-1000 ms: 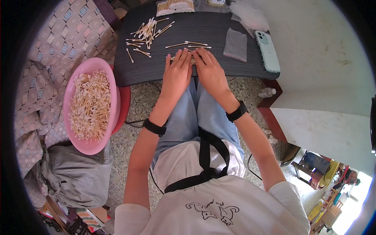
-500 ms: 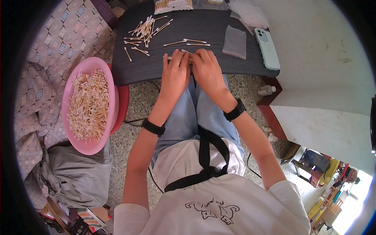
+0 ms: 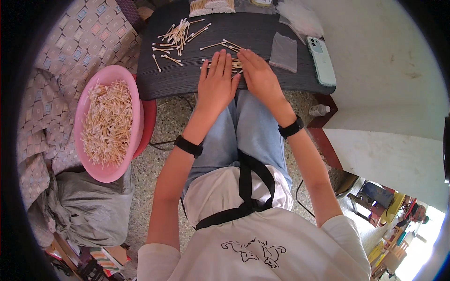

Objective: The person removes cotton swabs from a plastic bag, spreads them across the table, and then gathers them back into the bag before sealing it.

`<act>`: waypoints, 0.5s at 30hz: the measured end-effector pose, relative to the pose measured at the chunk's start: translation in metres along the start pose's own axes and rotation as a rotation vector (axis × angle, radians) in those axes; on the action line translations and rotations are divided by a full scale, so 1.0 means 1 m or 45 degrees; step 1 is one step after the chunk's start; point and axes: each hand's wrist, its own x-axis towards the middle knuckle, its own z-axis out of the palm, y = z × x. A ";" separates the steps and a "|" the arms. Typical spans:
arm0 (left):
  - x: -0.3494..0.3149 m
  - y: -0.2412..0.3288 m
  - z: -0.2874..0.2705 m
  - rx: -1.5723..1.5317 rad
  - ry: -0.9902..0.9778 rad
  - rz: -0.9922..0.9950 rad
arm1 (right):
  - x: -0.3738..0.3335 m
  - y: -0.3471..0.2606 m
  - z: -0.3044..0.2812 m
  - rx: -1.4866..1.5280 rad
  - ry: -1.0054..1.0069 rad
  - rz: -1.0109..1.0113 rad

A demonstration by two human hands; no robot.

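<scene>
At left, in the pink oval plastic basin, many white-tipped wooden cotton swabs still loose. On the dark wood-grain table, far left, a scattered pile, also ungathered. Far middle, neatly packed bundles of swabs, seemingly done. Near middle, laid flat with straight, closed-up fingers, the left hand; beneath it, a small batch of swabs, roughly aligned, unbagged. At the batch's right end, the right hand, fingers extended and slanting. Farther right, a flat clear plastic bag, apparently unused. Since half a second ago: fingers straighter, more batch showing between hands, two stray swabs beyond tilted toward the right fingertips.
</scene>
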 end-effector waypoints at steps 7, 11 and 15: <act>0.000 -0.005 -0.002 0.011 -0.098 0.041 | 0.006 0.006 -0.002 0.017 -0.057 -0.055; 0.001 -0.013 -0.004 -0.172 -0.048 0.014 | 0.019 0.015 0.003 0.153 0.035 0.091; 0.011 -0.023 -0.001 -0.124 0.115 -0.138 | 0.035 0.019 0.010 0.059 0.105 0.150</act>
